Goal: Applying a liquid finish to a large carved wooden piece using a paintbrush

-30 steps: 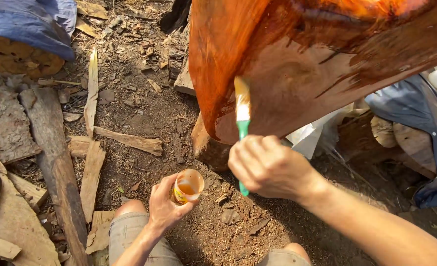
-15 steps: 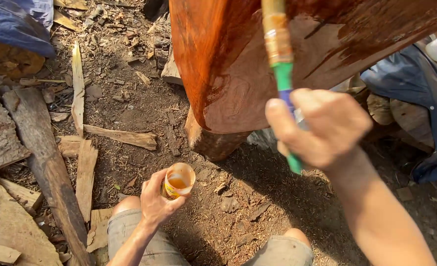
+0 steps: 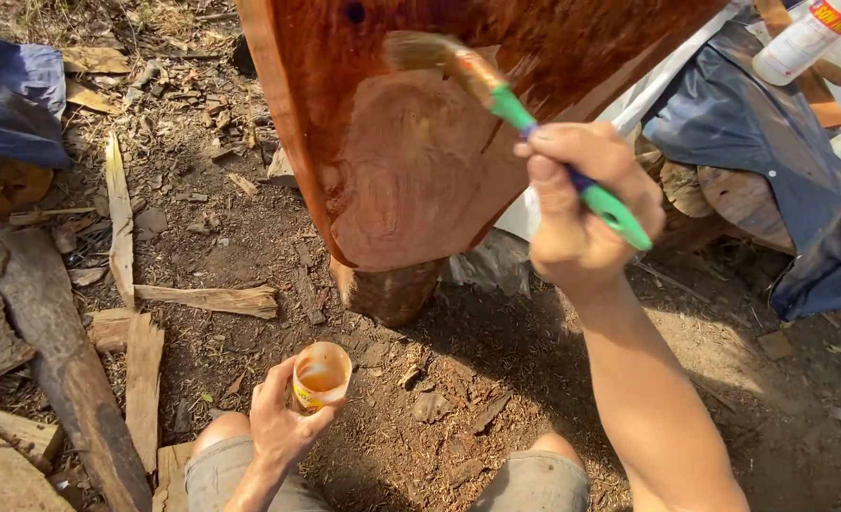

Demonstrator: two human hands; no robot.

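Bare dirt ground (image 3: 496, 351) strewn with wood scraps; the right hand (image 3: 582, 204) grips a green-handled paintbrush (image 3: 506, 100) against the reddish varnished wood slab (image 3: 411, 161); the left hand (image 3: 278, 422) clasps a small open can of amber varnish (image 3: 320, 376).

The right hand (image 3: 582, 213) presses a green-handled paintbrush (image 3: 515, 109) against the reddish stained wood slab (image 3: 411, 161); below it, the left hand (image 3: 278, 422) holds a small cup of amber varnish (image 3: 321, 376).

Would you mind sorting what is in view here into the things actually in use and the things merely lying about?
In use:
- paintbrush, held in the right hand, bristles on the wood
- reddish wooden slab
- small cup of orange liquid, held in the left hand

Lying about:
- wood offcuts on the ground
- white bottle
- dark blue cloth
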